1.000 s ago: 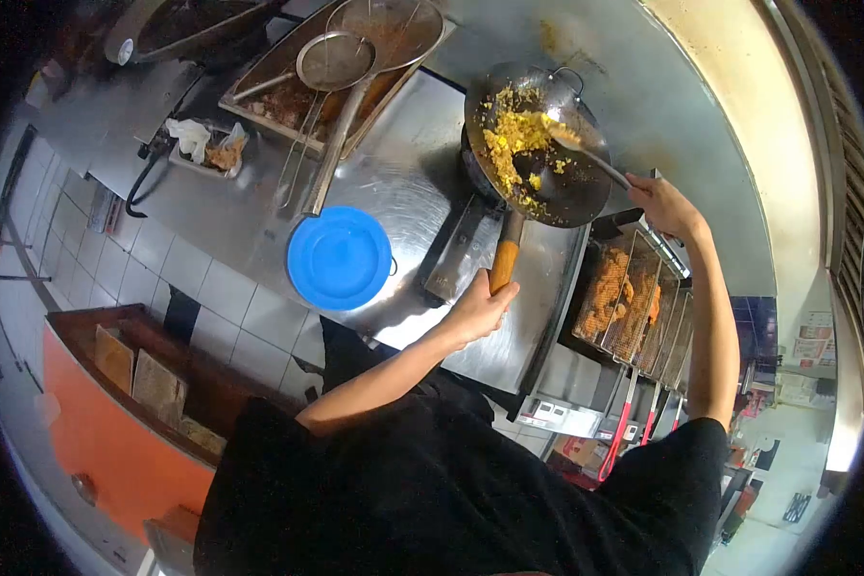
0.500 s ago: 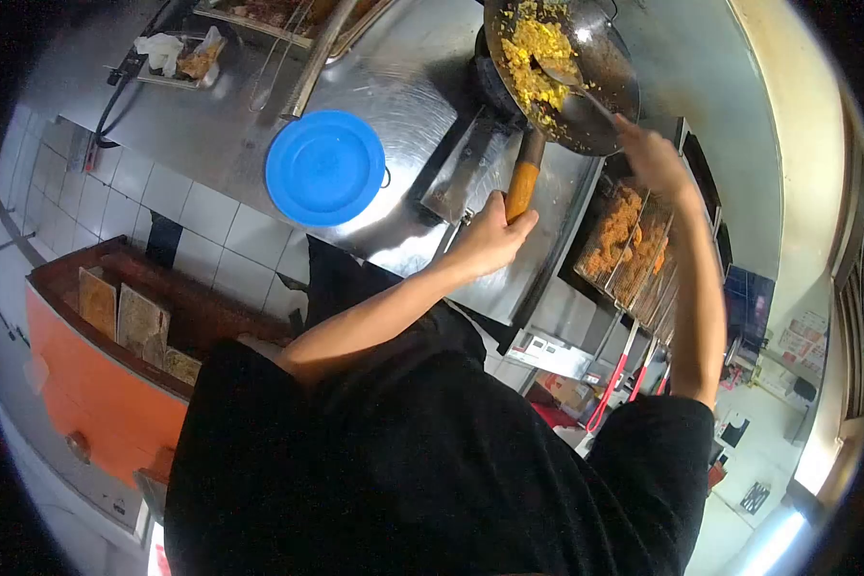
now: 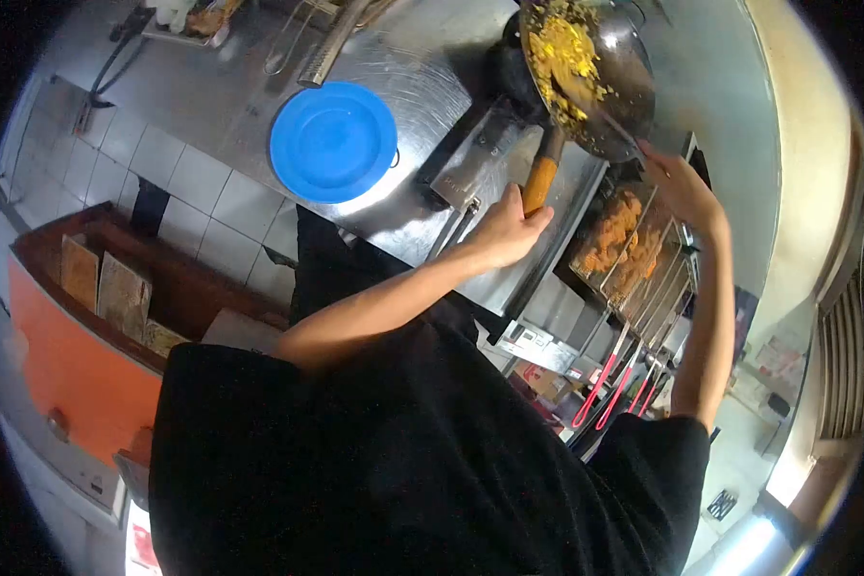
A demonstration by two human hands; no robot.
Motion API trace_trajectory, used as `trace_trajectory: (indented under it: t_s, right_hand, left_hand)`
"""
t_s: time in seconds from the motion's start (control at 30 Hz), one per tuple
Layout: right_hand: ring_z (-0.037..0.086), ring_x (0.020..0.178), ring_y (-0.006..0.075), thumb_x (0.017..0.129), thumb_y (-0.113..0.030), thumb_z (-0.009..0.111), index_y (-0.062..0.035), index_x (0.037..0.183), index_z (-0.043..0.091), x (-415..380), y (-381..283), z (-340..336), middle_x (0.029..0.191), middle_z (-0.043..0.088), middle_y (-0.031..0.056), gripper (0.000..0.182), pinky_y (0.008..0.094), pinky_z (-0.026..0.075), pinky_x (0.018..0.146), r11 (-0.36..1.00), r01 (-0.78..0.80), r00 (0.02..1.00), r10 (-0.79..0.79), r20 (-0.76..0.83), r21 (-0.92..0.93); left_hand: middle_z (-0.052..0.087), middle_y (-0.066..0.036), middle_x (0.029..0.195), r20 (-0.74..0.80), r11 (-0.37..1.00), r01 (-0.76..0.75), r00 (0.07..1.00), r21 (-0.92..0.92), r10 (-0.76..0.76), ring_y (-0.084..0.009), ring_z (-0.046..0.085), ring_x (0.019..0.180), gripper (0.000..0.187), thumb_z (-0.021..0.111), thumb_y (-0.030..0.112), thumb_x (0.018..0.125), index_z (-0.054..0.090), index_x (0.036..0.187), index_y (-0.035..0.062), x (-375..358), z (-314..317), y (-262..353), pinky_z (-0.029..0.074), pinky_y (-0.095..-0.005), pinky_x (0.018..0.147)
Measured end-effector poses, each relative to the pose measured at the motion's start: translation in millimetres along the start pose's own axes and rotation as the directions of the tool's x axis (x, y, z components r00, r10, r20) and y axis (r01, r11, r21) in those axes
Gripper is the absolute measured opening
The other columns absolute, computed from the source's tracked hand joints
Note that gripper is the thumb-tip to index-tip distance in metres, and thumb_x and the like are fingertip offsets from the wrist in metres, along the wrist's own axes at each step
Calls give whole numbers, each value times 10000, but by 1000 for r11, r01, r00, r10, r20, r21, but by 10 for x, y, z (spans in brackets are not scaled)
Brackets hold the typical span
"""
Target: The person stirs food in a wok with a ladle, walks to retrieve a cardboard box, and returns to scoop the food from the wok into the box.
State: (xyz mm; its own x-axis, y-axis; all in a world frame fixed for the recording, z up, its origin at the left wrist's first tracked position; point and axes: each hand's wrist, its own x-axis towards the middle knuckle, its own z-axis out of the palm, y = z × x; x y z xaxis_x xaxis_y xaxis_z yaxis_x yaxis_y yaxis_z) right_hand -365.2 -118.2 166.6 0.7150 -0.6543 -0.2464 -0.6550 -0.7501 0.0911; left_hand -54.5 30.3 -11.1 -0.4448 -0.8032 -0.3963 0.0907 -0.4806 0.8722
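My left hand (image 3: pixel 509 230) is closed round the wooden handle (image 3: pixel 543 178) of a dark wok (image 3: pixel 629 91). The wok stands over the burner at the top, tilted in view. Inside it lies yellow, crumbly food (image 3: pixel 562 48) that looks like scrambled egg. My right hand (image 3: pixel 686 195) grips a metal wok spatula (image 3: pixel 616 127), whose head dips into the food and is partly hidden and blurred. A blue plate (image 3: pixel 334 144) rests on the steel counter (image 3: pixel 418 72), to the left of the wok.
Wire fryer baskets (image 3: pixel 658 293) with browned fried pieces (image 3: pixel 612 230) and red handles (image 3: pixel 595 392) sit right of the counter. At the upper left are a metal tray (image 3: pixel 187 34) and a metal-handled tool (image 3: pixel 334 43). An orange cabinet (image 3: pixel 82 370) stands on the left.
The view has shifted, so the wok appears farther right and the plate higher. The spatula's head has moved within the food. Both hands keep their grip.
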Motion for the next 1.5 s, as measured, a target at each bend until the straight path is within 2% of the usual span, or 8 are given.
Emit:
trace_trajectory:
  t_s: [0.1,0.3,0.5,0.6,1.13,1.33,1.43,1.5]
  right_hand:
    - [416,421,113,1059,-311,498,-199,1492,508,603,-596,-813,539,433,-2,446,338,399,422,540,-835,510,687,517,106]
    - [359,391,66,1063,-327,500,-241,1471,534,451,-781,-1665,525,413,-39,418,280,319,346,550,-828,318,623,715,-110]
    - [393,419,70,1065,-333,497,-191,1516,473,578,-496,-807,588,459,-5,474,308,344,398,526,-812,563,595,574,251]
    - [398,430,76,1068,-338,483,-175,1530,450,553,-820,-1405,607,482,8,491,311,357,407,504,-858,438,627,644,93]
    - [502,430,117,1075,-341,448,-87,1514,447,1033,-1030,-334,609,530,32,507,300,423,416,446,-680,720,557,414,583]
    - [373,397,34,1082,-310,419,-104,1490,468,555,-348,-135,604,398,-62,459,214,334,349,-702,-220,610,443,657,677]
    - [370,393,26,1086,-340,422,-133,1506,450,126,-326,135,587,362,-70,469,199,302,342,-918,-4,687,285,669,396]
    - [377,392,33,1082,-344,438,-128,1502,460,153,-739,-332,580,370,-66,472,206,317,345,-755,-128,643,431,633,643]
  left_hand:
    - [543,-36,752,4,999,-32,999,-13,32,-111,527,540,422,632,381,995,408,1042,27,-43,4,56,422,-290,459]
    - [547,-39,758,20,999,-16,1000,-31,16,-109,513,524,418,631,386,995,410,1044,35,-64,17,22,416,-286,451]
    - [538,-36,776,60,997,11,998,-73,-7,-109,505,524,406,629,382,997,401,1050,51,-111,4,102,413,-279,450]
    - [530,-34,790,54,997,-2,999,-76,6,-110,520,556,400,624,382,1000,395,1066,60,-55,-18,44,424,-274,465]
    - [502,-24,780,155,983,103,985,-151,-80,-89,469,506,334,605,317,1014,386,1078,73,-141,-78,213,353,-260,405]
    - [541,-42,730,158,988,99,984,-116,-80,-127,524,504,385,594,365,1008,405,1059,34,-202,-122,314,420,-315,431]
    - [539,-43,737,148,987,100,986,-123,-81,-123,514,495,373,592,351,1011,401,1043,32,-205,-147,343,413,-302,422]
    - [540,-44,734,140,988,80,988,-133,-62,-124,515,494,373,593,350,1010,402,1038,31,-174,-153,321,413,-302,422]
